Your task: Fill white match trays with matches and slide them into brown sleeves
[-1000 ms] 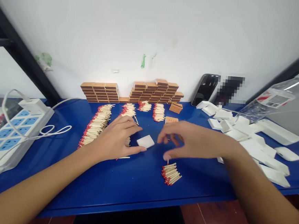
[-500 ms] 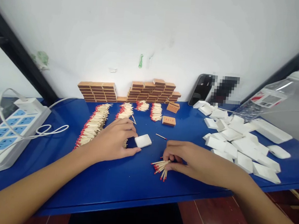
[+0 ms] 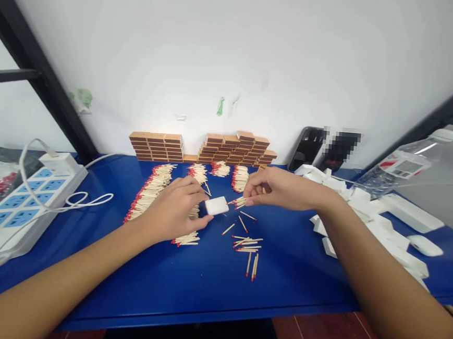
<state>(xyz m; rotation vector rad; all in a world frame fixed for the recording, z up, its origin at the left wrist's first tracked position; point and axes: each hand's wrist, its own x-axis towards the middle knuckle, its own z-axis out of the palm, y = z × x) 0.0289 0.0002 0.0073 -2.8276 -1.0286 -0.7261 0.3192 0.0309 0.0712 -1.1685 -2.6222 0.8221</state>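
Note:
My left hand is at the left end of a small white matchbox tray, its thumb and fingers closed about that end. Some of the fingertips are hidden. To the right of the tray, my right hand pinches a few red-tipped matches, their heads pointing left toward the tray. Several loose matches lie scattered below my right hand. Long rows of matches lie under and beyond my left hand, partly covered by it. Two smaller match piles sit farther back.
Stacked matchboxes line the wall. A heap of white trays lies at right, partly behind my right forearm, near a plastic bottle and a phone. On the left are a power strip and white cables.
My right hand has moved up and away from the loose matches, carrying a few toward the tray. The others now lie spread on the table. My left hand stays at the tray.

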